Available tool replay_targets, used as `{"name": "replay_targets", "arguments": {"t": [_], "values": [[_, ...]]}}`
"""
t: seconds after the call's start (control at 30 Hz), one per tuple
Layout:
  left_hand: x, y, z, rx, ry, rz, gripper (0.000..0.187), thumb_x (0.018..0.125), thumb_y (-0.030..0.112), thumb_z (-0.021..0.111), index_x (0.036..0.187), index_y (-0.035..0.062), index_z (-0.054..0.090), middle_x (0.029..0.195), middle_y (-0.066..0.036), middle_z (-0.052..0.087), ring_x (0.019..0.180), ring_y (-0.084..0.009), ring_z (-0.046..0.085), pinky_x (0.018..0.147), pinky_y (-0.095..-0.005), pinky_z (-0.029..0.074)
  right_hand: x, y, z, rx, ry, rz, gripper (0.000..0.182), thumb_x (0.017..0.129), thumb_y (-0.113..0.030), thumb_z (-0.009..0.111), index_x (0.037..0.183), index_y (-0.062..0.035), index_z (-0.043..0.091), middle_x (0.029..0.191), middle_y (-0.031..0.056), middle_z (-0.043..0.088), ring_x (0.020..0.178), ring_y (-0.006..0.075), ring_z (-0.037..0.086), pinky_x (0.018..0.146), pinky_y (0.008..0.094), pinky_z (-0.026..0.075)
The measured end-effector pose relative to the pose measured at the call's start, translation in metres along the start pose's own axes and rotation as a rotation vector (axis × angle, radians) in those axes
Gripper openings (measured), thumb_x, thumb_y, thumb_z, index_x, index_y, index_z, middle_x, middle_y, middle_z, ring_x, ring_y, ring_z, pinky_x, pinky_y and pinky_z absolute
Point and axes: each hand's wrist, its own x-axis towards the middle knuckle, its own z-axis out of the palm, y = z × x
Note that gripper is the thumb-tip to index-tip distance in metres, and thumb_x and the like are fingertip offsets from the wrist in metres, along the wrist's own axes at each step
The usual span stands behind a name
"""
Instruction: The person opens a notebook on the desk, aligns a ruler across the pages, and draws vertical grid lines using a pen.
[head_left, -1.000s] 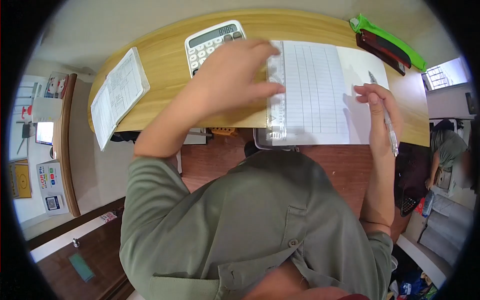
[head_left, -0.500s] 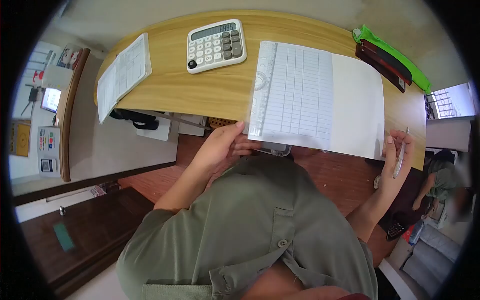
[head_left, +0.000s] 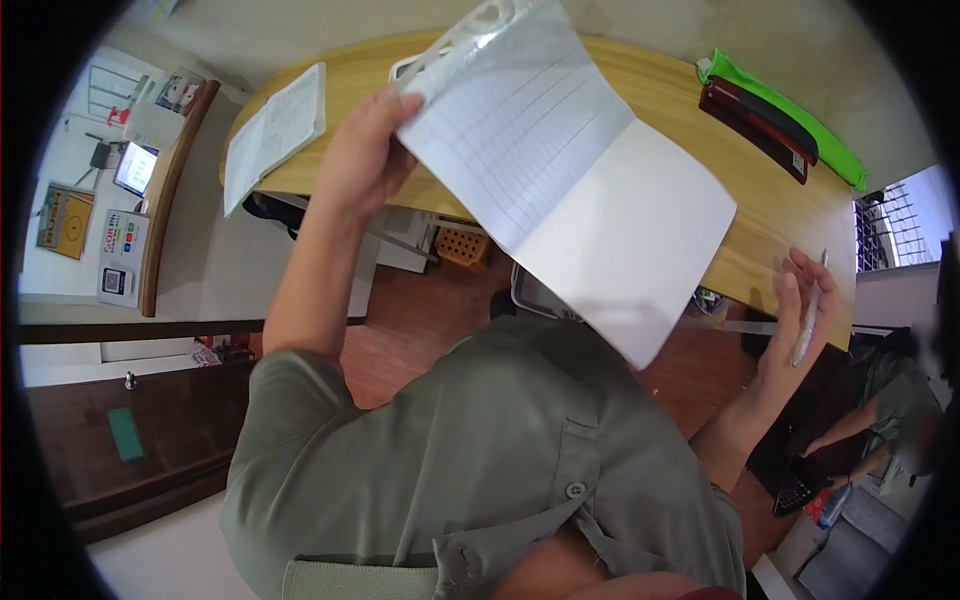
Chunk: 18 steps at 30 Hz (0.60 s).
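Observation:
My left hand point(head_left: 365, 150) grips the left edge of an open notebook point(head_left: 625, 240) and holds it raised and tilted above the wooden table point(head_left: 780, 225). One page is ruled in lines and columns; the other is blank. A clear plastic ruler point(head_left: 470, 40) lies along the notebook's left edge, near my left thumb. Behind the notebook, only a corner of the white calculator point(head_left: 405, 66) shows. My right hand point(head_left: 795, 310) is at the table's front right edge, apart from the notebook, with a silver pen point(head_left: 808, 325) held between its fingers.
An open booklet of written sheets point(head_left: 275, 130) lies at the table's left end. At the back right are a dark red and black stapler-like tool point(head_left: 758, 128) and a bright green pouch point(head_left: 790, 120). Another person point(head_left: 885, 410) sits at the far right. An orange basket point(head_left: 462, 246) stands under the table.
My left hand has lifted the notebook and ruler off the table, up and to the left, tilting them and covering most of the calculator. My right hand keeps the pen, almost in place.

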Motion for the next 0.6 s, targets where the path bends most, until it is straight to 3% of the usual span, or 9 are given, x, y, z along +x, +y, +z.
{"name": "replay_targets", "arguments": {"t": [0.13,0.2,0.27,0.33,0.37,0.43,0.47,0.53,0.6], "values": [[0.048,0.037,0.02,-0.138,-0.048,0.012,0.036,0.097,0.023,0.059,0.119,-0.0052,0.06,0.106,-0.012,0.07,0.091,-0.0175,0.07,0.08,-0.0309,0.059,0.024,0.006,0.045,0.044,-0.088,-0.207,0.039,0.091,-0.01,0.072,0.125,-0.0042,0.054,0.129,0.0146,0.061,0.117,0.0262,0.06,0.105,0.0405,0.043],[0.092,0.038,-0.008,-0.295,-0.557,-0.088,0.036,0.097,0.024,0.059,0.116,-0.0065,0.062,0.106,-0.013,0.072,0.095,-0.0202,0.072,0.087,-0.0347,0.06,0.031,0.006,0.072,0.079,-0.118,-0.235,0.039,0.091,-0.009,0.073,0.123,-0.0048,0.052,0.131,0.016,0.059,0.118,0.0262,0.06,0.104,0.0397,0.044],[0.122,0.041,-0.011,-0.321,-0.626,-0.146,0.035,0.097,0.024,0.059,0.115,-0.0062,0.063,0.104,-0.013,0.072,0.093,-0.0206,0.072,0.086,-0.0342,0.06,0.03,-0.001,0.087,0.108,-0.152,-0.264,0.038,0.091,-0.008,0.073,0.121,-0.0053,0.05,0.133,0.0174,0.057,0.118,0.0262,0.06,0.103,0.0389,0.046],[0.158,0.034,-0.011,-0.353,-0.693,-0.207,0.034,0.097,0.024,0.06,0.113,-0.0059,0.065,0.103,-0.013,0.072,0.091,-0.0211,0.072,0.085,-0.0336,0.06,0.026,-0.009,0.095,0.375,-0.258,0.013,0.037,0.093,-0.013,0.071,0.119,-0.0063,0.046,0.133,0.0199,0.056,0.116,0.0283,0.061,0.099,0.0402,0.051],[0.181,0.023,-0.01,-0.267,-0.643,-0.247,0.033,0.097,0.023,0.06,0.112,-0.0055,0.065,0.105,-0.013,0.072,0.09,-0.0204,0.072,0.085,-0.0337,0.059,0.021,-0.014,0.1,0.623,-0.276,0.118,0.035,0.096,-0.016,0.068,0.118,-0.0075,0.042,0.131,0.0224,0.056,0.11,0.0296,0.064,0.086,0.0387,0.058],[0.213,0.011,0.003,-0.181,-0.605,-0.283,0.032,0.096,0.023,0.061,0.112,-0.0052,0.066,0.106,-0.013,0.072,0.09,-0.0197,0.072,0.085,-0.0339,0.059,0.013,-0.011,0.101,0.804,-0.276,0.171,0.034,0.097,-0.016,0.067,0.117,-0.0078,0.04,0.129,0.0229,0.056,0.105,0.0296,0.066,0.081,0.0374,0.059],[0.223,0.006,0.012,-0.143,-0.727,-0.332,0.033,0.096,0.023,0.062,0.112,-0.0048,0.066,0.106,-0.013,0.072,0.091,-0.0189,0.072,0.087,-0.0333,0.058,0.008,-0.012,0.101,0.989,-0.279,0.233,0.032,0.098,-0.016,0.065,0.116,-0.0081,0.039,0.127,0.0235,0.056,0.1,0.0296,0.068,0.075,0.0362,0.06],[0.227,0.002,0.028,-0.106,-0.86,-0.385,0.033,0.095,0.023,0.063,0.112,-0.0043,0.066,0.106,-0.012,0.072,0.092,-0.0181,0.071,0.088,-0.0328,0.058,-0.005,-0.015,0.105,0.877,-0.173,0.236,0.033,0.096,-0.008,0.064,0.115,-0.0084,0.036,0.123,0.0233,0.057,0.091,0.0265,0.069,0.068,0.0321,0.059],[0.218,0.01,0.048,0.028,-0.884,-0.399,0.032,0.095,0.024,0.064,0.113,-0.0024,0.067,0.106,-0.01,0.072,0.095,-0.0166,0.07,0.093,-0.0326,0.056,-0.019,-0.006,0.104,0.51,-0.061,0.052,0.036,0.093,0.001,0.063,0.115,-0.0081,0.036,0.119,0.021,0.058,0.084,0.0235,0.07,0.068,0.0306,0.059]]}}
